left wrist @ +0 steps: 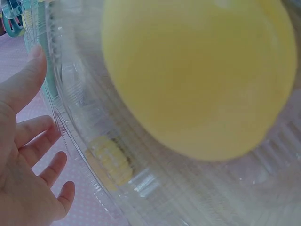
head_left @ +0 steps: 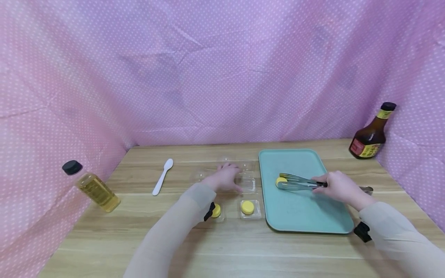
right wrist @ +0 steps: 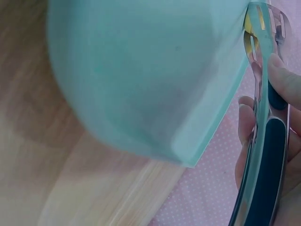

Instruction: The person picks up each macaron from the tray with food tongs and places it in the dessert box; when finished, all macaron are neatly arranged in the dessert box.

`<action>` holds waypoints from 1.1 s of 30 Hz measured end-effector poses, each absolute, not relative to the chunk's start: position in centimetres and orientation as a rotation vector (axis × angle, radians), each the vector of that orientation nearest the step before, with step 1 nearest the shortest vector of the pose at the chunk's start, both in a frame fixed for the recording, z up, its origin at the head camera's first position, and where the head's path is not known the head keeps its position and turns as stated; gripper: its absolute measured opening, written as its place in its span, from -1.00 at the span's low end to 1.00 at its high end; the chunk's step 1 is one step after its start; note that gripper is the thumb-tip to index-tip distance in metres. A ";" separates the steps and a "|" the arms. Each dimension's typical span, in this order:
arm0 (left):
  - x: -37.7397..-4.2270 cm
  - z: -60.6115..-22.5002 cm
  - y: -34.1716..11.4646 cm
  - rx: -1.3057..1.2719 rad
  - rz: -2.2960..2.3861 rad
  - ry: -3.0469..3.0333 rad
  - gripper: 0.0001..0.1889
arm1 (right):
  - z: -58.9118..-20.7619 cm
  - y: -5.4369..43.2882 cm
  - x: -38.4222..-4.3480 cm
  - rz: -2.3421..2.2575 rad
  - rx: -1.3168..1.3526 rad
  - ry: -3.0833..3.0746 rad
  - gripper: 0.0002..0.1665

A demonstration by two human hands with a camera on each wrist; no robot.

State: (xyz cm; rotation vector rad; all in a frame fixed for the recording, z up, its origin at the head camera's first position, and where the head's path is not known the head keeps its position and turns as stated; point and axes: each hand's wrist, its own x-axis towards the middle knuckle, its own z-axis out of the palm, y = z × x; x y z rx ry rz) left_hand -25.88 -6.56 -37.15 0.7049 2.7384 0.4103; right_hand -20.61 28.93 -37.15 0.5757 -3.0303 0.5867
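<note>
My right hand (head_left: 338,186) grips metal tongs (right wrist: 268,169) with dark handles, reaching over the turquoise tray (head_left: 299,216). Between the tong ends lies a yellow round piece (head_left: 280,180) on the tray. To the left of the tray, my left hand (head_left: 226,178) is over clear plastic packaging (head_left: 248,184), its fingers spread and loosely bent. In the left wrist view those fingertips are right at the plastic edge. Nearer me, another yellow round piece (head_left: 247,207) sits in a small clear square cup, and a third yellow piece (head_left: 216,210) is partly hidden by the left wrist.
A white plastic spoon (head_left: 162,177) lies on the wooden table (head_left: 222,255) left of the packaging. At the left edge is an oil bottle (head_left: 99,191) with a black cap. A brown sauce bottle (head_left: 370,137) stands at the back right. Pink dotted cloth (head_left: 222,69) surrounds the table.
</note>
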 end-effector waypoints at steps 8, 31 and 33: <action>-25.7 -36.9 -6.4 0.701 0.405 2.736 -0.17 | -37.0 28.6 -20.7 0.590 0.563 -3.020 -0.48; -25.9 -37.2 -6.6 0.704 0.400 2.737 -0.17 | -36.6 26.5 -21.3 0.611 0.562 -2.988 -0.48; -26.0 -37.3 -6.6 0.707 0.394 2.739 -0.17 | -36.6 26.3 -21.3 0.612 0.568 -2.982 -0.48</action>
